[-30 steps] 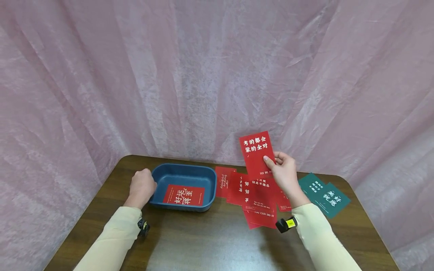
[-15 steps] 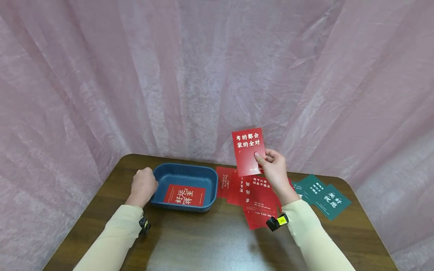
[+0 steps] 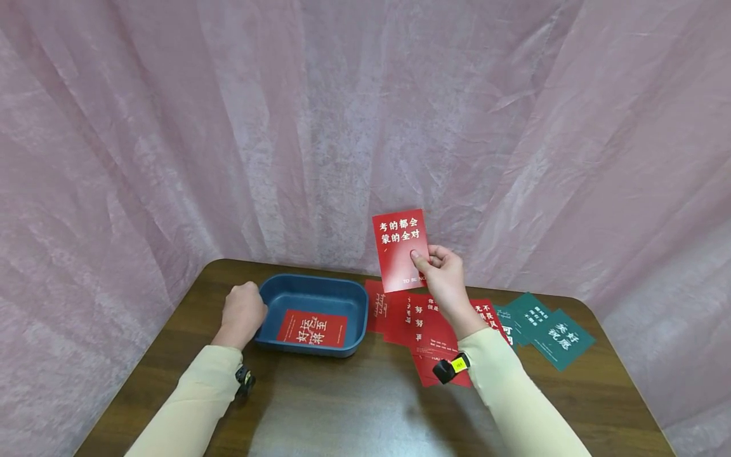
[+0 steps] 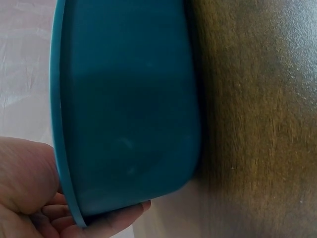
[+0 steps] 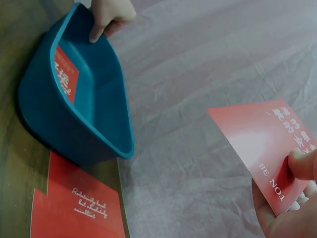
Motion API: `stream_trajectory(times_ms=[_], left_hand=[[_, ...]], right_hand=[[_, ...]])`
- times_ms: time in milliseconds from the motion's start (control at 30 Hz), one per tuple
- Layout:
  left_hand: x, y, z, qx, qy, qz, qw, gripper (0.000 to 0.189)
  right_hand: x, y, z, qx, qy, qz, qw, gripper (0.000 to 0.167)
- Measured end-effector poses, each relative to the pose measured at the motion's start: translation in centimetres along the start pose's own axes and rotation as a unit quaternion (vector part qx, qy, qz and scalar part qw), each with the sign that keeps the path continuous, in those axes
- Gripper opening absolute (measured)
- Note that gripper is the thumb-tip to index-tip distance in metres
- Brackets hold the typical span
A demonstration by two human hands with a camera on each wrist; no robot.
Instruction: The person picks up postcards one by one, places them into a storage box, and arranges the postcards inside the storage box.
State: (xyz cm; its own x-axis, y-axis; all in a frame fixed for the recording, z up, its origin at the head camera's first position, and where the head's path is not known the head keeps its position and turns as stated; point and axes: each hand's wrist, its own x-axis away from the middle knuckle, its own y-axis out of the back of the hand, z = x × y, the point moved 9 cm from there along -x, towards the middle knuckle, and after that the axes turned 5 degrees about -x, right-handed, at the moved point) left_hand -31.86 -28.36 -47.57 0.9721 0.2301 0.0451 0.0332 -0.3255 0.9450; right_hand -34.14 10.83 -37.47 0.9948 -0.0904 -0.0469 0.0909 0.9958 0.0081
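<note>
My right hand [image 3: 447, 277] pinches a red card [image 3: 401, 251] with white lettering, thumb on its face and fingers behind. The card is held upright above the table, just right of a blue plastic basin [image 3: 356, 339]. In the right wrist view the same card [image 5: 262, 144] shows the words "BE NO.1". My left hand [image 3: 242, 311] grips the basin's left rim, thumb inside and fingers outside; the left wrist view shows fingers [image 4: 116, 220] against the outer wall. Inside the basin lies another red card [image 3: 314, 329].
Several red cards [image 3: 400, 320] overlap on the wooden table [image 3: 325, 406], right of the basin. Farther right lie green cards [image 3: 562, 339], partly overlapping. A pink curtain [image 3: 342, 139] hangs behind the table's back edge.
My right hand has carried the red card leftward and slightly up, away from the card pile toward the basin. The left hand keeps its hold on the rim.
</note>
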Motion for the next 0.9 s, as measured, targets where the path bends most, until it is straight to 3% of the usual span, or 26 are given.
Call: stream_trajectory(times_ms=[300,567,900], left_hand=[[0.2,-0.1,0.6,0.002,0.007,0.0,1.0,0.022],[0.3,-0.1,1.6,0.0,0.013,0.002,0.9999,0.022],[0.6,0.1,1.5,-0.005,0.016,0.003,0.9999,0.025]], right_hand=[[-0.1,-2.6,-0.3,0.003,0.012,0.03,0.9995,0.032],[-0.2,-6.2,-0.8,0.055,0.042,0.072,0.995,0.029],[1.1,-11.5,-2.8,0.17,0.062,0.149,0.9722,0.029]])
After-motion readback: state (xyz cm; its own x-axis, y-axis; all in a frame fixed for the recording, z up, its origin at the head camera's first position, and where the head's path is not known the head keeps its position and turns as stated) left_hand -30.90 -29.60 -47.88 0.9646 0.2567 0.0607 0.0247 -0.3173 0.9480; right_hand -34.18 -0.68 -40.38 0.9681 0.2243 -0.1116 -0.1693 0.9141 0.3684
